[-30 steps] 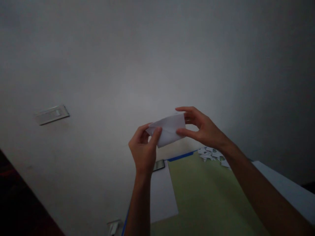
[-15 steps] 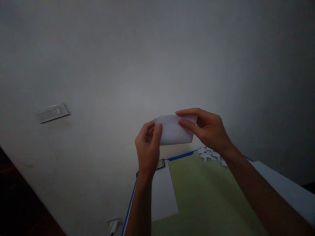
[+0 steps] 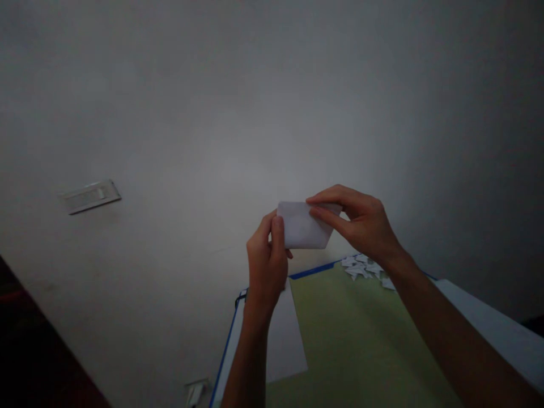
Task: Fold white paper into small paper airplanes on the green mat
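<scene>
A folded piece of white paper (image 3: 302,226) is held up in front of the wall, above the far edge of the table. My left hand (image 3: 268,255) grips its left end, thumb on the near face and fingers behind. At the upper right, my right hand (image 3: 355,218) pinches the paper's top edge between thumb and fingers. The paper's lower right corner slants inward. Its far side is hidden from me.
Several small folded white paper pieces (image 3: 359,266) lie at the back of the green tabletop (image 3: 348,334). A white sheet (image 3: 287,345) rests on the left, partly behind my left arm. A switch plate (image 3: 91,196) and a socket with a plug (image 3: 196,392) are on the wall.
My left hand has moved right along the paper, and its left end is now folded in, so the paper looks shorter. My right hand has stayed nearly in place.
</scene>
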Demonstrator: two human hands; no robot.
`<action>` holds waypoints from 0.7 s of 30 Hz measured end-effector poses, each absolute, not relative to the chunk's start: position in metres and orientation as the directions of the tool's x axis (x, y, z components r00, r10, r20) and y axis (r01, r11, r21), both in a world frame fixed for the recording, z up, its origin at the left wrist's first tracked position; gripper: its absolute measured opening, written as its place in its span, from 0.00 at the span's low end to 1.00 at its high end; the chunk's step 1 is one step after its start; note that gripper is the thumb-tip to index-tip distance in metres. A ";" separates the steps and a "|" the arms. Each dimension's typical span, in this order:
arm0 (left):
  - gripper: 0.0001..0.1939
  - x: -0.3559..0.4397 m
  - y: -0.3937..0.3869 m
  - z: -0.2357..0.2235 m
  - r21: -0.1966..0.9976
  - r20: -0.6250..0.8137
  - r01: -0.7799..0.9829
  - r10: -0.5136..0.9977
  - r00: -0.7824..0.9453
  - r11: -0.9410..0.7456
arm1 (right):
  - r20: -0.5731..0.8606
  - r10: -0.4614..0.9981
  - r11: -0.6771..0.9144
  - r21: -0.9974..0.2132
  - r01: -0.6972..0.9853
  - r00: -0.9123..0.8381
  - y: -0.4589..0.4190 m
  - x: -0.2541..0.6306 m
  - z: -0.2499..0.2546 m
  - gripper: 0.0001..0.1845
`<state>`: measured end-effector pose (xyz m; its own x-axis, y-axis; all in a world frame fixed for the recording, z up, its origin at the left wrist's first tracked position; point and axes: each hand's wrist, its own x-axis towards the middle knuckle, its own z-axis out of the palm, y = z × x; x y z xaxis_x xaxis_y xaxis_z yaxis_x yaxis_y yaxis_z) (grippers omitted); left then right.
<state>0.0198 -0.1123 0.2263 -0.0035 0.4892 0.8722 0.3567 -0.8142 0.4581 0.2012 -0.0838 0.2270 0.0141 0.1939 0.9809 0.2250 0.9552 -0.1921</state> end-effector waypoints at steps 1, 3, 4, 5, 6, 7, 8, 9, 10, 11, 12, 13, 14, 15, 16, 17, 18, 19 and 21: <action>0.17 0.020 -0.112 0.226 0.440 0.880 0.381 0.474 -0.004 -0.813 | 0.982 0.187 0.955 -0.184 0.232 0.012 -0.085 0.201 0.228 0.09; 0.15 0.019 -0.112 0.225 0.399 0.899 0.419 0.438 -0.003 -0.816 | 0.985 0.170 0.956 -0.165 0.241 -0.001 -0.087 0.200 0.229 0.11; 0.15 0.019 -0.112 0.225 0.380 0.907 0.433 0.422 0.000 -0.817 | 0.988 0.156 0.959 -0.149 0.242 -0.011 -0.088 0.200 0.230 0.12; 0.15 0.019 -0.112 0.224 0.368 0.911 0.441 0.413 0.005 -0.819 | 0.990 0.140 0.961 -0.130 0.244 -0.022 -0.089 0.199 0.231 0.13; 0.14 0.018 -0.111 0.224 0.361 0.913 0.445 0.408 0.011 -0.820 | 0.992 0.123 0.962 -0.111 0.249 -0.031 -0.090 0.199 0.231 0.14; 0.14 0.018 -0.111 0.223 0.358 0.913 0.447 0.408 0.017 -0.820 | 0.993 0.111 0.961 -0.097 0.257 -0.038 -0.092 0.199 0.232 0.14; 0.14 0.018 -0.111 0.223 0.357 0.912 0.449 0.410 0.024 -0.819 | 0.994 0.103 0.959 -0.088 0.268 -0.043 -0.093 0.198 0.232 0.15; 0.14 0.018 -0.110 0.223 0.355 0.911 0.453 0.411 0.029 -0.818 | 0.994 0.099 0.957 -0.083 0.279 -0.046 -0.095 0.198 0.232 0.15; 0.13 0.018 -0.111 0.222 0.349 0.912 0.459 0.409 0.034 -0.817 | 0.994 0.099 0.955 -0.081 0.287 -0.047 -0.096 0.198 0.233 0.15; 0.13 0.018 -0.111 0.222 0.342 0.914 0.466 0.405 0.038 -0.816 | 0.994 0.100 0.953 -0.081 0.292 -0.050 -0.097 0.198 0.233 0.15; 0.12 0.018 -0.111 0.222 0.334 0.916 0.472 0.398 0.041 -0.816 | 0.994 0.100 0.953 -0.080 0.292 -0.052 -0.098 0.197 0.233 0.14; 0.12 0.019 -0.112 0.223 0.326 0.919 0.477 0.393 0.044 -0.816 | 0.994 0.098 0.954 -0.079 0.290 -0.053 -0.099 0.197 0.233 0.14; 0.12 0.019 -0.113 0.223 0.317 0.921 0.482 0.386 0.048 -0.817 | 0.994 0.094 0.956 -0.075 0.285 -0.055 -0.100 0.196 0.233 0.14; 0.12 0.020 -0.114 0.223 0.307 0.924 0.488 0.378 0.053 -0.817 | 0.995 0.088 0.958 -0.069 0.278 -0.055 -0.100 0.196 0.233 0.14; 0.11 0.021 -0.115 0.224 0.295 0.927 0.495 0.370 0.060 -0.818 | 0.996 0.079 0.960 -0.061 0.272 -0.053 -0.101 0.196 0.234 0.14; 0.11 0.021 -0.116 0.224 0.282 0.929 0.502 0.362 0.069 -0.818 | 0.997 0.067 0.962 -0.051 0.267 -0.048 -0.100 0.196 0.234 0.14; 0.11 0.022 -0.116 0.225 0.267 0.932 0.508 0.353 0.079 -0.819 | 0.998 0.055 0.963 -0.042 0.266 -0.043 -0.100 0.196 0.234 0.14; 0.11 0.022 -0.117 0.225 0.252 0.935 0.513 0.344 0.091 -0.821 | 0.998 0.040 0.963 -0.028 0.267 -0.038 -0.099 0.196 0.234 0.13; 0.11 0.023 -0.117 0.225 0.220 0.940 0.522 0.322 0.112 -0.824 | 1.000 0.000 0.962 0.007 0.275 -0.027 -0.098 0.196 0.234 0.13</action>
<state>0.0229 -0.1169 0.2255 0.1117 0.3220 0.9401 0.5224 -0.8238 0.2201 0.1959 -0.0976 0.2342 -0.0267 0.0005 0.9996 0.2745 0.9615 0.0069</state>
